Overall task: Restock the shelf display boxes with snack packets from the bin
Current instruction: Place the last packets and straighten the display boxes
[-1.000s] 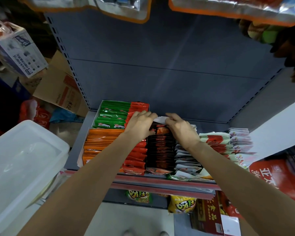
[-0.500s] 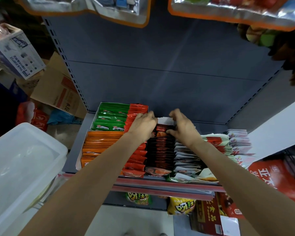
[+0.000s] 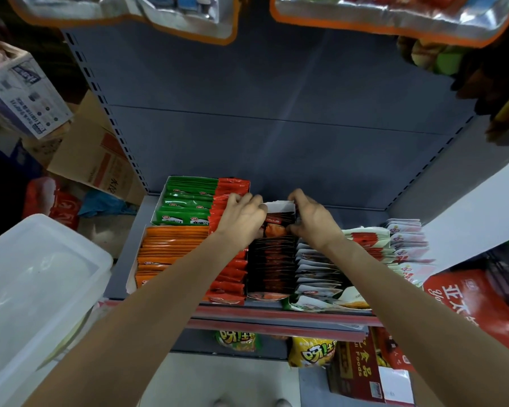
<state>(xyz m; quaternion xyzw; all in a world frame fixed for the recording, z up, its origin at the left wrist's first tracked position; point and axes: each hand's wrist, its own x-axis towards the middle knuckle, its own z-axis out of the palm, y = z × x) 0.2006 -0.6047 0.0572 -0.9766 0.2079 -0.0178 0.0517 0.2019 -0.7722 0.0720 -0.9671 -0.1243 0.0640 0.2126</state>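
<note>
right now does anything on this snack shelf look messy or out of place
Yes. The white packets right of the black row lean and splay unevenly, some poking over the shelf's front edge. The orange and green packets sit neatly.

The snack packets (image 3: 272,261) looked like shiny plastic film. The white box flap (image 3: 278,206) at 12 o'clock of them seemed to be matt card, though it was small and blurry. The bin (image 3: 39,289) at 9 o'clock was cloudy smooth plastic. The shelf back (image 3: 276,118) was dull painted metal.
</note>
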